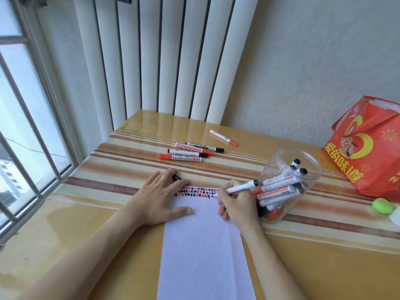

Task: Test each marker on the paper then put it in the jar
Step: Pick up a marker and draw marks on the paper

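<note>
A white sheet of paper (201, 245) lies on the table with rows of red and black marks along its top edge. My right hand (237, 205) grips a white marker (241, 187), its tip on the paper's top right corner. My left hand (161, 197) rests flat on the paper's left side, with a black cap (176, 177) between its fingers. A clear plastic jar (287, 182) lies tilted just right of my right hand, with several markers inside. Several loose red and black markers (190, 151) lie further back on the table.
A red paper bag (368, 148) stands at the right edge. A green oval object (382, 205) lies in front of it. White radiator columns (168, 57) stand behind the table, and a barred window (23, 118) is on the left.
</note>
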{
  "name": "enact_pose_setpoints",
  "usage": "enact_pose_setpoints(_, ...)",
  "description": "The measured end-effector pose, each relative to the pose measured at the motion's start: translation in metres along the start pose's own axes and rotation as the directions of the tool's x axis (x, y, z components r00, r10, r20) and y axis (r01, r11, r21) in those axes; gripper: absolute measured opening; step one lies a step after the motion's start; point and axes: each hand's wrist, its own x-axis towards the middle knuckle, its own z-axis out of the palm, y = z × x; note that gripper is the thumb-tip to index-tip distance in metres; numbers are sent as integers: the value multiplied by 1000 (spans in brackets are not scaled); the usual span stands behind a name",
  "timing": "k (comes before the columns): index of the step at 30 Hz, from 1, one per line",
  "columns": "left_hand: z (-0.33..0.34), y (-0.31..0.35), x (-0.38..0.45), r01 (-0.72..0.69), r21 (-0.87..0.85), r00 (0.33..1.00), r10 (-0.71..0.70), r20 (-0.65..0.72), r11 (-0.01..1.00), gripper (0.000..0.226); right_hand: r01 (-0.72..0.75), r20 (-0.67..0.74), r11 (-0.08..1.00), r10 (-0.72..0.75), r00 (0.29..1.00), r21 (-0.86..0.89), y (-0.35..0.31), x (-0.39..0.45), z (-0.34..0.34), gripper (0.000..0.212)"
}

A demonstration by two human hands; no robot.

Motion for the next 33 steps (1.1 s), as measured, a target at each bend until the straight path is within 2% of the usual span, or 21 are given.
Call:
enact_pose_setpoints(6, 0, 0, 0, -8, -6, 1000, 7, -12, 1000, 81, 14, 37, 999, -13, 999, -31, -2, -3, 0, 15)
enact_pose_setpoints(11, 0, -1, 0, -10, -19, 1000, 10, -16, 1000, 71, 7, -14, 1000, -7, 1000, -20, -1, -1, 0, 16)
enact_pose_setpoints(18, 0, 0, 0, -15, 3, 1000, 15, -9, 1000, 73, 13, 25, 999, -12, 1000, -34, -2, -1, 0, 15)
enact_pose_setpoints(27, 0, -1, 0, -11, -27, 1000, 11, -5, 1000, 67, 6, 6, 1000, -6, 1000, -28, -2, -2, 0, 17)
enact_pose_setpoints(31, 0, -1, 1, 11, -153, 997, -21, -68, 988, 50, 7, 8, 1000, -7, 1000, -24, -3, -2, 0, 18)
enact_pose_setpoints(33, -2, 0, 1, -8, -160, 990, -15, -142, 987, 43, 32, -2, 999, -32, 999, 11, -3, -2, -1, 17)
